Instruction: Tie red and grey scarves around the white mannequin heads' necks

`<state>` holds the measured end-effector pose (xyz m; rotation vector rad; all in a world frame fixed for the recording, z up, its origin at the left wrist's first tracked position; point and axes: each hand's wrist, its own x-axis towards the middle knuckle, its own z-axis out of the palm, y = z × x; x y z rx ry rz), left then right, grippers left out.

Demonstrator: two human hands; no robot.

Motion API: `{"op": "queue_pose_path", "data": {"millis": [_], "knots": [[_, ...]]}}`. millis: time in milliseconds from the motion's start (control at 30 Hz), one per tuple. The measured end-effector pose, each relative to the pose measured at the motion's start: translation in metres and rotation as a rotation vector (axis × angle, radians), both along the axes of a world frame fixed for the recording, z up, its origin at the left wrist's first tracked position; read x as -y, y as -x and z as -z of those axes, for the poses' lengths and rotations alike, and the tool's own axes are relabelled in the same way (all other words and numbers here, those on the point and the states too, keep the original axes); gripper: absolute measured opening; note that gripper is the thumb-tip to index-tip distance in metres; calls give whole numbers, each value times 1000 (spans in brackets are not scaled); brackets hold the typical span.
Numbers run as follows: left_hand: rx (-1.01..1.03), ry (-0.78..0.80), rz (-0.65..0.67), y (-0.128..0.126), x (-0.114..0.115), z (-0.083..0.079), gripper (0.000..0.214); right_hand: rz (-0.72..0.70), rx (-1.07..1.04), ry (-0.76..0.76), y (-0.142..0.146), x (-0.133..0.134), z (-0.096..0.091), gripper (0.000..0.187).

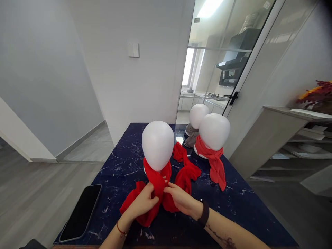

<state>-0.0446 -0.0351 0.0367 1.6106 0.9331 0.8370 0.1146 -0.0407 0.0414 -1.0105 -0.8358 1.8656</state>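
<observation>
Red scarf (pixel 157 183) sits by its front strand in my partly closed left hand (pixel 145 202); my right hand (pixel 181 199) is half curled at the cloth, its hold unclear. Judged light, soft and limp, it is best gripped at the gathered front fold. It wraps the neck of the white mannequin head (pixel 158 144) on the bench (pixel 116 164); no brand, label or writing is legible.

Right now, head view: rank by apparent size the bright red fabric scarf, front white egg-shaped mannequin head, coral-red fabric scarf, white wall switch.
1. Bright red scarf, even partly covered
2. Front mannequin head
3. Coral-red scarf, farther back
4. Wall switch
</observation>
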Motion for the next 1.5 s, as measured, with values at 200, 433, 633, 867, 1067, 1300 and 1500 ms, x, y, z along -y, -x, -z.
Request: {"op": "queue_pose_path", "data": {"millis": [200,433,633,867,1067,1300,1500], "knots": [[-124,-7,170,4,-5,-5,53,-145,15,136,-13,5,-16,28],[28,33,257,1,4,2,58,-149,4,57,-25,6,-20,34],[126,-20,-74,-28,-1,21,36,-213,327,-273,-20,4,-13,38],[250,67,-240,-33,-7,24,19,-468,433,-273,-41,11,-1,66],[218,-8,-17,-38,0,21,41,-389,544,-388,-48,21,-16,32],[302,56,-279,-48,-9,30,9,-345,396,-350,-35,32,-41,44],[412,103,-363,-44,-16,34,17,-567,599,-176,-138,43,-80,47]]}}
